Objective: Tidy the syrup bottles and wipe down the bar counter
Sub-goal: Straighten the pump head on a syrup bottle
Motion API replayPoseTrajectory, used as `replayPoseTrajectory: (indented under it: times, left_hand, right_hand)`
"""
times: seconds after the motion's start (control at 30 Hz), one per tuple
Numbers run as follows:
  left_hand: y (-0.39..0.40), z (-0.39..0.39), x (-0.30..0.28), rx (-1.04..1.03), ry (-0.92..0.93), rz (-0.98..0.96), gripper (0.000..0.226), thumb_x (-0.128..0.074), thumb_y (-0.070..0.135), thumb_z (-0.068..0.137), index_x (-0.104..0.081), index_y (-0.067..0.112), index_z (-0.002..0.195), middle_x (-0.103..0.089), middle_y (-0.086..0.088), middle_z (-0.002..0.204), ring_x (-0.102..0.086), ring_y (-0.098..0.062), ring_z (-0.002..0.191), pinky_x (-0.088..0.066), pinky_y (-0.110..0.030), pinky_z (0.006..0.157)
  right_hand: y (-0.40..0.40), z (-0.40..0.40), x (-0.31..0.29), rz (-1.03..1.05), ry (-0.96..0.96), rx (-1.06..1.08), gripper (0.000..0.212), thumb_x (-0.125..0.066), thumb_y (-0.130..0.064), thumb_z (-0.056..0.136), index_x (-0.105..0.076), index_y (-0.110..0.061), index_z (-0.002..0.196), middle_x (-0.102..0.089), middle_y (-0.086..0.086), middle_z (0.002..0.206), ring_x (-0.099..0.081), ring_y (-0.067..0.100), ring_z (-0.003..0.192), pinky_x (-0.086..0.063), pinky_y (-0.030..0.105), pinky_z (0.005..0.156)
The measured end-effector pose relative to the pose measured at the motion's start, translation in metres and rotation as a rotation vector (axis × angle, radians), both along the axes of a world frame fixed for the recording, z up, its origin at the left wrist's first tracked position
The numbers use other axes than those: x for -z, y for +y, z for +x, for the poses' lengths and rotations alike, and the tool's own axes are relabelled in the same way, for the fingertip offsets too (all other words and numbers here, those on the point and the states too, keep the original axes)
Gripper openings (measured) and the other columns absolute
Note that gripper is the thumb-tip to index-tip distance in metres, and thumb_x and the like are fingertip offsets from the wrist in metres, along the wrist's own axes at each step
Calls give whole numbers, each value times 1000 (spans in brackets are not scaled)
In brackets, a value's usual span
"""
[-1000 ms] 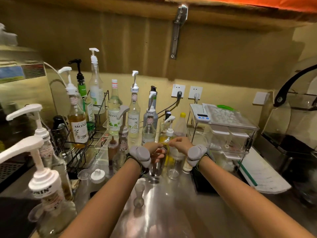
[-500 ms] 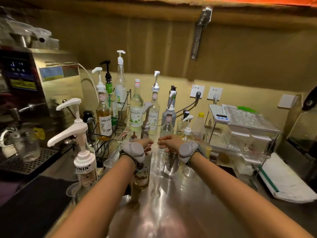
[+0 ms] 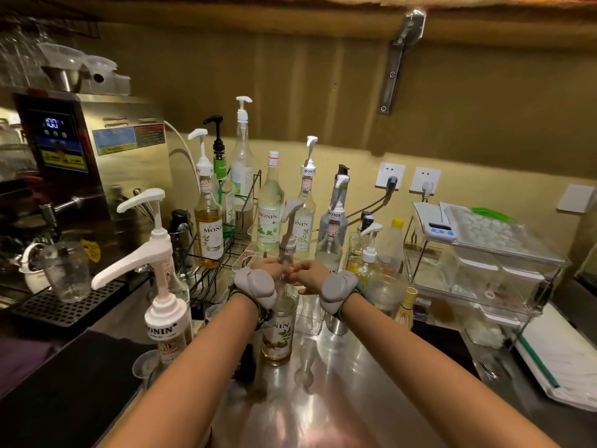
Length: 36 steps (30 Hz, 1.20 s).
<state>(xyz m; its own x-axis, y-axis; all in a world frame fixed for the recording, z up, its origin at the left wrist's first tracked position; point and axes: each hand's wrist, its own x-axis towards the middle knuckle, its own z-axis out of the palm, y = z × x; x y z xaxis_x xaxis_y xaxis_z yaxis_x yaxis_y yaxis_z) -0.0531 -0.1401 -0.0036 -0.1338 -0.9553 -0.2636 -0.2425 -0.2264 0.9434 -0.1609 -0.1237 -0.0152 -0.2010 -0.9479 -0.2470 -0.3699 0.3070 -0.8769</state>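
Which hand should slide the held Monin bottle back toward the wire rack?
Probably the left hand. Its fingers already wrap the neck of the pump bottle, and the wire rack lies on that same side. The right hand only touches the neck and would have to reach across.

We see a yellow-olive back wall (image 3: 323, 101) lit warmly from above, darker in its upper band. A metal bracket (image 3: 399, 59) hangs from the wooden shelf edge (image 3: 290, 14) overhead. Two white wall sockets (image 3: 390, 175) (image 3: 427, 180), each with a plug inserted, sit low on the wall; a blank white plate (image 3: 576, 198) lies further right. At left stands a stainless steel machine (image 3: 106, 163) with a lit digital display (image 3: 53, 122), above a black perforated drip tray (image 3: 61, 307). We note glare on the steel counter (image 3: 339, 399).
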Motion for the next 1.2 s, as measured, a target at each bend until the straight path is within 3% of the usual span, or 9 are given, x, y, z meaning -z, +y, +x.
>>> replayPoseTrajectory:
  times: [0.03,0.07,0.13,0.2,0.27,0.37,0.6,0.93,1.2]
  left_hand:
    - [1,-2,1,-1,9,-6,37,-64,0,84,-64,0,121,-78,0,72,-53,0,33,-41,-10,36]
    - [1,-3,1,-1,23,-19,37,-63,-3,84,-62,-5,121,-77,-9,89,-49,3,24,-38,-7,31]
    - [-3,-6,4,2,82,-34,37,-62,-7,84,-59,-13,121,-68,-22,104,-44,6,19,-36,-4,29]
    - [-2,-6,3,20,126,-25,31,-63,-7,83,-62,-10,114,-66,-11,71,-46,6,20,-38,-5,30]
    - [-1,-4,2,29,162,-3,12,-63,-8,83,-63,4,86,-59,6,37,-47,6,21,-38,-6,28]
    - [-1,-3,2,47,216,-17,37,-61,-12,83,-48,15,62,-50,12,24,-49,6,22,-38,-7,28]
    - [-8,-5,-3,20,183,-39,32,-70,-8,77,-52,12,59,-54,9,28,-49,4,23,-42,-7,32]
    - [-12,-13,-50,146,183,-104,23,-63,-3,86,-56,7,66,-60,5,39,-52,5,26,-41,-6,34]
    - [-15,-16,-106,100,270,-252,18,-69,3,82,-60,7,66,-63,6,40,-60,-2,37,-49,-10,47]
  right_hand:
    - [-2,0,2,-9,5,-1,17,-62,-2,84,-61,-9,100,-55,10,95,-51,16,87,-41,18,54]
    - [-6,-1,5,-17,13,-4,12,-63,-1,83,-61,-8,92,-55,9,89,-52,15,78,-40,17,52]
    - [-13,-3,11,-46,36,-9,18,-64,1,81,-54,-10,71,-54,6,71,-47,9,61,-39,17,52]
    - [-17,-4,16,-76,75,-13,30,-66,0,78,-47,-16,61,-49,0,62,-43,8,58,-37,19,55]
    - [-19,-5,18,-96,118,-20,32,-69,-2,76,-46,-18,60,-47,-1,61,-42,9,57,-36,20,54]
    - [-22,-8,16,-117,165,-27,34,-69,-2,74,-44,-20,58,-46,-2,60,-41,8,56,-33,20,51]
    - [-28,-14,11,-130,127,-30,36,-63,7,75,-45,-17,56,-45,1,57,-42,11,55,-39,22,54]
    - [-37,-28,-40,-174,185,-68,31,-65,3,78,-51,-16,57,-50,3,59,-49,22,69,-45,32,76]
    - [-37,-28,-112,-252,143,-57,34,-59,6,83,-49,-11,55,-47,7,56,-42,17,49,-36,26,54]
